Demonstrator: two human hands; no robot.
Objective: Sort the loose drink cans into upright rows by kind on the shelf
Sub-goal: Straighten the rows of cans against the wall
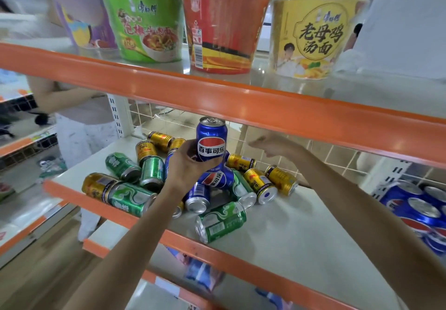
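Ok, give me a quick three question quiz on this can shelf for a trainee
1. True or false: the left hand holds an upright blue Pepsi can.
2. The green can nearest the shelf's front edge is: A upright, B lying on its side.
3. Fill in: the right hand holds ____.

Key: 1 true. 2 B. 3 nothing.

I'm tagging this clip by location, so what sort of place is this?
Most likely a shop aisle, or a mock-up of one. Orange-edged retail shelving carries big instant noodle bowls on the upper shelf, a heap of loose drink cans below, and packed blue cola cans at right.
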